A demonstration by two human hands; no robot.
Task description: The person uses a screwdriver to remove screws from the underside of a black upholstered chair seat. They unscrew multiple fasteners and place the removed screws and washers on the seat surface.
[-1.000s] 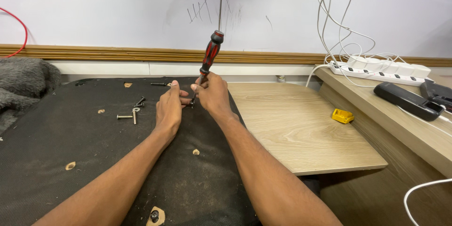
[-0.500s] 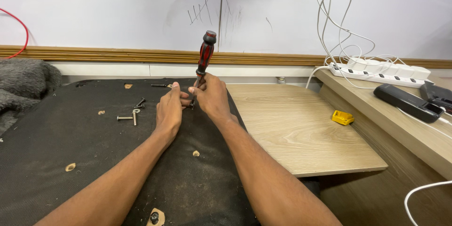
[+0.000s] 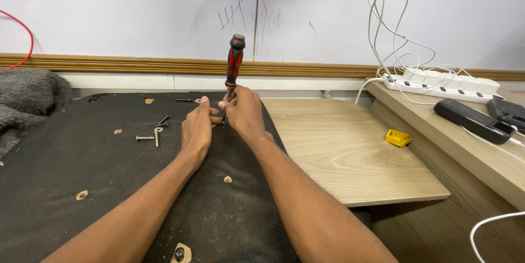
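While the right hand pinches the thin metal shank of the red-and-black-handled screwdriver just below its handle, fingers closed around it, the tool stands near upright at centre frame, tip down at the black fabric-covered panel. Handle sticks up free above the fist, against the white wall board. Left hand sits just beside, fingertips curled in at the tip end, touching or steadying something small and dark there; can't tell if it's a screw or just the shank, it's hidden between the hands. Judgement: driver is light and stiff, rubbery handle gives the better grip, bare shank is slick, so torque should come from the handle and the low pinch is only for guiding. Left of the hands, loose silver bolts and a couple of dark screws lie on the fabric, well apart from the grip. Panel has small cut-outs showing wood. Right of centre: a light wood-grain desk top with a small yellow block. Far right shelf: white power strip with white cables, flat black device. Grey fuzzy cloth at left edge.
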